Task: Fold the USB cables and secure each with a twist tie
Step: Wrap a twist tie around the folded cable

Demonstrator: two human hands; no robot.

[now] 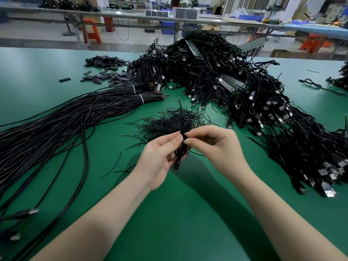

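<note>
USB cable, black, folded, apparently tied, pinched by both hands.

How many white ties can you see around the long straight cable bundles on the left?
2. One white tie wraps the farther bundle near its bare-wire end; the other white tie wraps the nearer bundle just right of it. More may be hidden under the cables.

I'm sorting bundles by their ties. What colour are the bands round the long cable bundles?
White, on both bands round the black cable bundles; head view.

Both hands pinch a folded cable above the green table.
</note>
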